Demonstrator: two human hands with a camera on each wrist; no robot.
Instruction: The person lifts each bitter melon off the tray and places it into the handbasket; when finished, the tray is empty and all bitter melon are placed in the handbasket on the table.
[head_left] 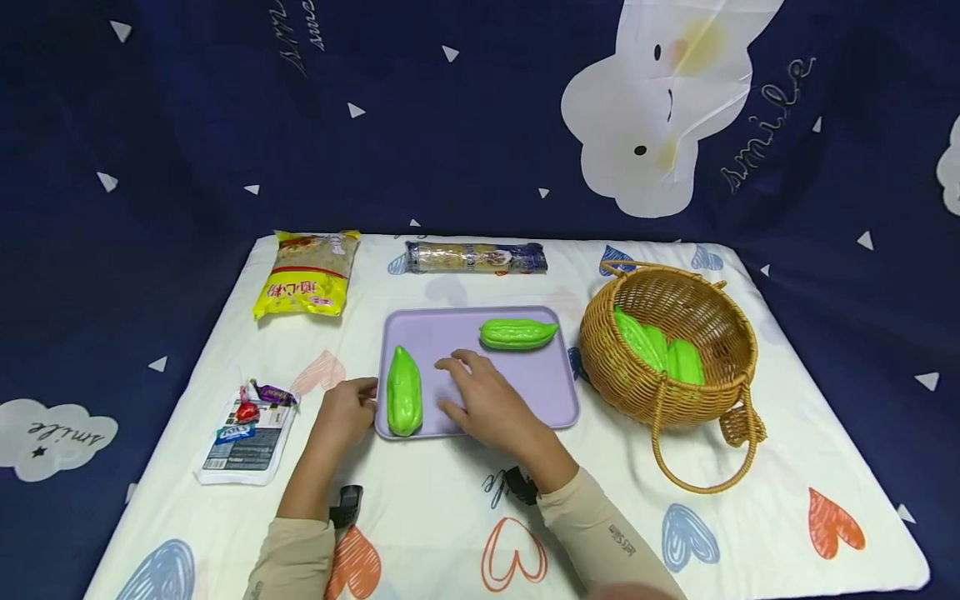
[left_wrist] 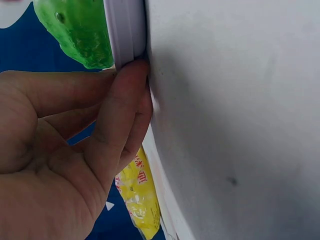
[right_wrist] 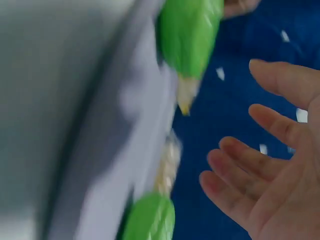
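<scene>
My left hand (head_left: 345, 412) is at the left edge of a lilac tray (head_left: 450, 314). In the left wrist view, its fingertips (left_wrist: 134, 75) pinch the tray rim. My right hand (head_left: 487, 400) hovers over the middle of the tray with its fingers spread, holding nothing; the right wrist view shows the fingers apart. One bumpy green bitter melon (head_left: 404, 392) lies lengthwise on the tray's left side, close to my left hand. Another bitter melon (head_left: 517, 333) lies crosswise at the back right of the tray. Right of the tray, several green pieces (head_left: 663, 350) rest inside a wicker basket (head_left: 622, 392).
A yellow snack bag (head_left: 307, 275) lies at the back left, and a long wrapped packet (head_left: 476, 257) lies behind the tray. At the left, small wrapped candies (head_left: 247, 410) sit on a white packet (head_left: 247, 462). The basket handle (head_left: 705, 490) hangs toward the front.
</scene>
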